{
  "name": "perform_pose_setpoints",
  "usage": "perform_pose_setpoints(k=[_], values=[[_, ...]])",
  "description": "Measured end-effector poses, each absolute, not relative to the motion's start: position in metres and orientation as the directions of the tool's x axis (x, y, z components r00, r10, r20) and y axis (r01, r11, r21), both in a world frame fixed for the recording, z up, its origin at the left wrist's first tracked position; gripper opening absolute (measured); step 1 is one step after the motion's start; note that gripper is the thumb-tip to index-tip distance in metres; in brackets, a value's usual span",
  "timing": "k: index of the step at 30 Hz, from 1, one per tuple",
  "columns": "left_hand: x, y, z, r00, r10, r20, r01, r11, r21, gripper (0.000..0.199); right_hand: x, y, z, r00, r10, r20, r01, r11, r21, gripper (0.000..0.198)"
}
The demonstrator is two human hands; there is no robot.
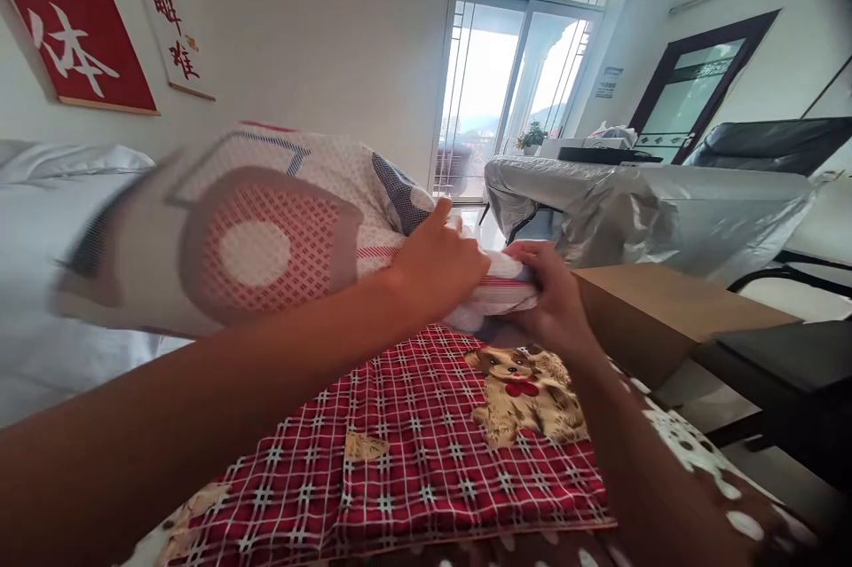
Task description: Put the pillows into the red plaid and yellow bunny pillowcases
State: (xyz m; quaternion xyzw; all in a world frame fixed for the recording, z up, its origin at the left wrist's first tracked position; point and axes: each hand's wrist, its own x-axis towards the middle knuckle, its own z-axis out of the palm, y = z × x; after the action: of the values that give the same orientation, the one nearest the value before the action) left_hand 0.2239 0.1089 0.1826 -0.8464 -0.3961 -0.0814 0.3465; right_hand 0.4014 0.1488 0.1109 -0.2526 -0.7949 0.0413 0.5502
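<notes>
A plump pillow in a patterned pillowcase (pixel 319 185) is held up in the air, tilted, its left end blurred by motion. Grey, white and red shapes cover its cloth. My left hand (pixel 443 261) is closed on the cloth near the right end. Beside it, my right hand (pixel 549 301) pinches the gathered end, where white material shows between the hands. Below lies a red plaid cloth (pixel 413 434) with a printed dog, apart from both hands.
White bedding (pixel 40 283) is at the left. To the right are a cardboard box (pixel 685 301), a dark chair (pixel 778 363) and a table under plastic sheeting (pixel 619 194). Scrolls (pixel 86 26) hang on the wall. A brown spotted cover (pixel 725 478) lies beneath the plaid cloth.
</notes>
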Motion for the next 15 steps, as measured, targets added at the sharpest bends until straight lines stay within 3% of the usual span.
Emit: perform_pose_setpoints(k=[5,9,13,15], values=[[0.182,0.113,0.155,0.612,0.709,0.351,0.76,-0.405,-0.508,0.021,0.344,0.177,0.063,-0.41,0.56,0.719,0.196,0.825,-0.531,0.054],[0.134,0.115,0.132,0.563,0.77,0.299,0.778,-0.374,-0.505,0.024,0.288,0.182,0.04,-0.52,0.542,0.66,0.157,0.82,-0.551,0.054],[0.095,0.118,0.111,0.5,0.844,0.195,0.73,-0.289,-0.619,0.027,0.26,0.192,0.023,-0.611,0.503,0.611,0.131,0.826,-0.549,0.067],[0.078,0.119,0.097,0.458,0.876,0.152,0.701,-0.25,-0.668,0.029,0.256,0.199,0.009,-0.666,0.568,0.484,0.242,0.778,-0.581,0.057]])
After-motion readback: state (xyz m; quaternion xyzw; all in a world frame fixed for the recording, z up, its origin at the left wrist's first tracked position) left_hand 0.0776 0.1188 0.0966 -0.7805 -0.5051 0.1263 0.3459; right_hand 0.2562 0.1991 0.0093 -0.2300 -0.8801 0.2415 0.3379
